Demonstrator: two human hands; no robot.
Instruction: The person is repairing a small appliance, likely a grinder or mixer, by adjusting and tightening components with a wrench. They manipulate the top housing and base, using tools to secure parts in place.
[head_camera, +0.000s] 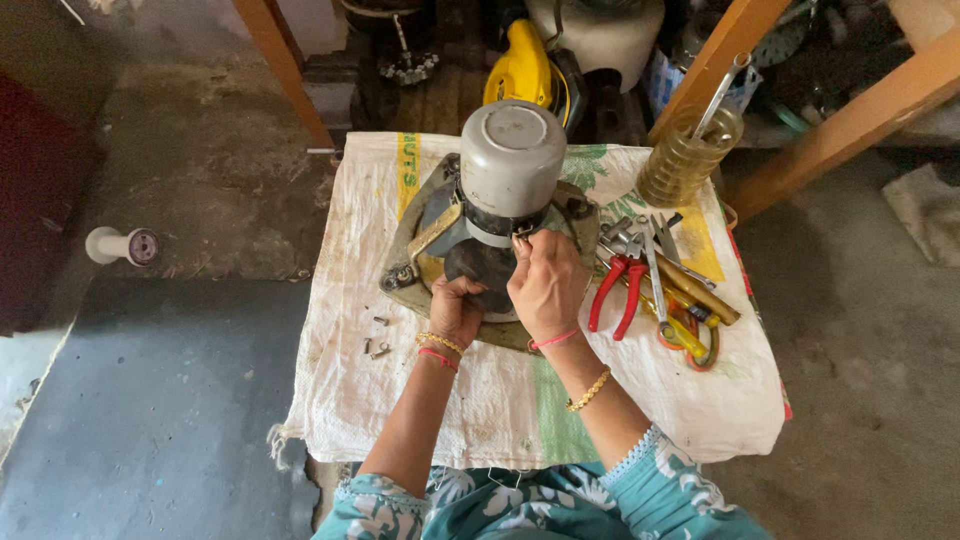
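Observation:
A grey cylindrical motor housing (512, 155) stands upright on a round metal base plate (420, 225), on a white sack cloth (350, 380) spread over a small table. My left hand (456, 310) grips the dark lower body of the motor at its near side. My right hand (548, 280) is up against the dark band under the grey cap, its fingertips pinching something small that I cannot make out.
Red-handled pliers (618, 290), screwdrivers and other tools (680, 290) lie right of the motor. Loose screws (377, 345) lie at the left. A jar of yellow liquid (690, 155) stands at the far right corner. Wooden legs, a yellow tool (522, 65) and a white spool (122, 245) sit around.

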